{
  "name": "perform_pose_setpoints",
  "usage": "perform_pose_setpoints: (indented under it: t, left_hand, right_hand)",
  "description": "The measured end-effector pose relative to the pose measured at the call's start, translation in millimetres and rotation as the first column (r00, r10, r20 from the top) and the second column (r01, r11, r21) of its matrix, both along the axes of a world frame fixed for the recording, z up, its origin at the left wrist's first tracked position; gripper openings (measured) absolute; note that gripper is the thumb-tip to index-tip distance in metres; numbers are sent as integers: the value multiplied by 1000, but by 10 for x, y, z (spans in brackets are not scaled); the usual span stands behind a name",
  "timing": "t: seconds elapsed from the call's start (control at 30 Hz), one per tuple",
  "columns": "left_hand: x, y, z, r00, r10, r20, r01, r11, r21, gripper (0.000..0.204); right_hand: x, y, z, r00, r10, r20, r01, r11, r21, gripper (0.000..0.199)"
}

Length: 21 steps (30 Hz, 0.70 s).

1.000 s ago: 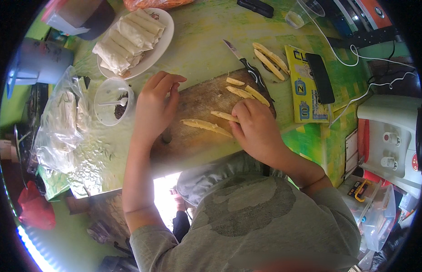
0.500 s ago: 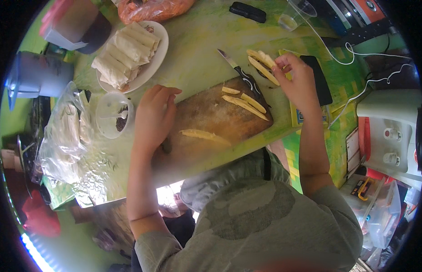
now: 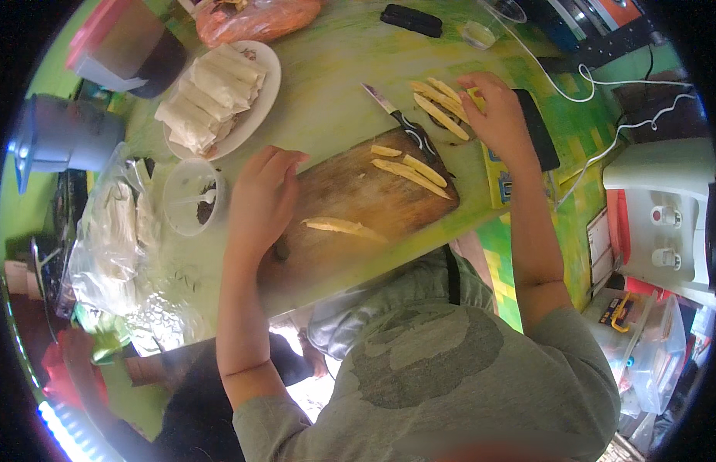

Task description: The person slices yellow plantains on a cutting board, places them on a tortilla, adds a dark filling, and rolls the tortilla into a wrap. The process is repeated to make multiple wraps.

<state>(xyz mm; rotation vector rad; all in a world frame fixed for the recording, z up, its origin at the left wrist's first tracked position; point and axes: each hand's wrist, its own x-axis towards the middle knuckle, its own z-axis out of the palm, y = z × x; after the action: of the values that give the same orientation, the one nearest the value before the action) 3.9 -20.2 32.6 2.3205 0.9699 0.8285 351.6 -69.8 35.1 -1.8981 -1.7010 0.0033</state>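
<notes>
My right hand (image 3: 493,115) hovers at the right ends of several long, pale-yellow banana strips (image 3: 441,108) that lie beyond the cutting board. Its thumb and fingers are apart, with nothing seen between them. Loosely bent, my left hand (image 3: 262,196) rests by the left end of the wooden cutting board (image 3: 335,189), thumb apart from the fingers, and holds nothing visible. More banana strips (image 3: 410,175) lie at the board's right end, and a single strip (image 3: 344,228) near its front edge. A knife (image 3: 404,123) with a black-and-white handle rests across the far right corner.
A white oval plate (image 3: 272,92) bears several wrapped rolls (image 3: 212,96). Left of my left hand are a plastic tub (image 3: 173,204) with a spoon and a bag of wrappers (image 3: 112,239). A dark flat device (image 3: 539,131) lies right of my hand. Another person's arm (image 3: 85,369) shows lower left.
My right hand has let go of a banana strip, which now lies with the others, and its fingers have spread. Another person has come into view at lower left. My left hand stays put.
</notes>
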Motion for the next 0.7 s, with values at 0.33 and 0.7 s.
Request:
perform_pose_setpoints:
  t: [0.33,0.7]
  left_hand:
    - [-47,5,-42,999,-28,36,26,999,37,16]
    - [-88,26,-29,999,-36,13,35,997,68,23]
  right_hand:
    - [-1295,-856,161,904,415,-100,-427,885,-184,29]
    - [-1807,-826,-117,896,443,23,-428,876,-223,17]
